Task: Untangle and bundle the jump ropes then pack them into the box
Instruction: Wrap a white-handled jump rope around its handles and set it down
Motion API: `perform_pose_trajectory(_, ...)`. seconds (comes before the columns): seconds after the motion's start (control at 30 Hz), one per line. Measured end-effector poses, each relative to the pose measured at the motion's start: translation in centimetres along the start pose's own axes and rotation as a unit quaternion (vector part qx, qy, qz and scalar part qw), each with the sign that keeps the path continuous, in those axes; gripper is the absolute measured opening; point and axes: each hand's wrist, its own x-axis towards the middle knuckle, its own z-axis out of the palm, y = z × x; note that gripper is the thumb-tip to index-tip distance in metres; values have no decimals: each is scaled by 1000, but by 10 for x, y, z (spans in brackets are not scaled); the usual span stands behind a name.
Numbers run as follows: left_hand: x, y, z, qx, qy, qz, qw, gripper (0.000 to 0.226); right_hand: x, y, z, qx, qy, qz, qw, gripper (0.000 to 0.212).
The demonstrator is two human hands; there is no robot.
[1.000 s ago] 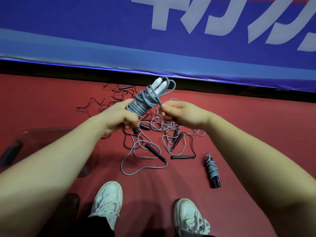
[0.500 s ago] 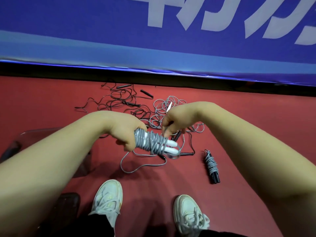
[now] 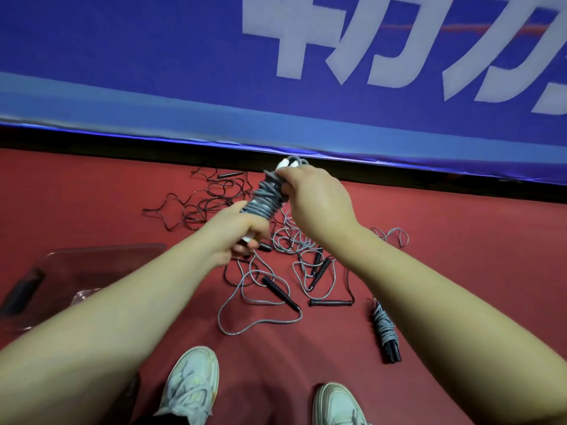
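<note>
Fingers [image 3: 245, 245] gripping rope bundle [image 3: 265, 199], loose ropes [image 3: 280, 292] beneath

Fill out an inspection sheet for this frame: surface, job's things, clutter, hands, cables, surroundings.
Surface: red floor.
Job's things: grey rope bundle with white handles, held in the air; finished bundle with black handles, lying on the floor to the right; loose ropes tangled on the floor ahead; clear box at left, contents unclear.
Clutter: nothing seen.
Hands: left hand grips the held bundle's lower end; right hand pinches its upper end.
Cables: nothing seen apart from the ropes.
Surroundings: blue banner with white lettering along the floor's far edge; white shoes at the bottom.
</note>
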Motion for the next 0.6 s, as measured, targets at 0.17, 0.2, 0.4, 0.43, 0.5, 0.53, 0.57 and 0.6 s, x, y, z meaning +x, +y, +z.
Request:
perform_pose_trajectory(0.17, -6, 10, 3, -181, -24, 83, 980, 40, 7, -12, -3, 228, 166, -38, 959, 33)
perform_pose_trajectory(0.2, -7, 12, 2, -200, -38, 99, 974, 40, 9, -14, -5, 248, 190, -52, 949, 29)
perform_pose_trajectory(0.4, -16, 19, -10, -290, -178, 150, 928, 40, 16, -19, -31, 365, 199, -32, 909, 17)
perform_pose_trajectory(0.43, -17, 20, -10, -291, -203, 156, 922, 36, 17, -20, -35, 433, 172, -6, 885, 17)
perform_pose_trajectory(0.5, -18, 21, -10, -296, -259, 158, 906, 36, 18, -24, -39, 642, 95, 75, 757, 14)
perform_pose_trajectory(0.53, -19, 22, -10, -302, -284, 152, 897, 41, 19, -26, -38, 738, 64, 120, 660, 15)
perform_pose_trajectory(0.57, -19, 22, -10, -308, -302, 146, 890, 48, 20, -27, -36, 810, 44, 163, 561, 14)
perform_pose_trajectory(0.6, -19, 23, -10, -307, -308, 143, 889, 53, 20, -28, -35, 855, 32, 199, 479, 11)
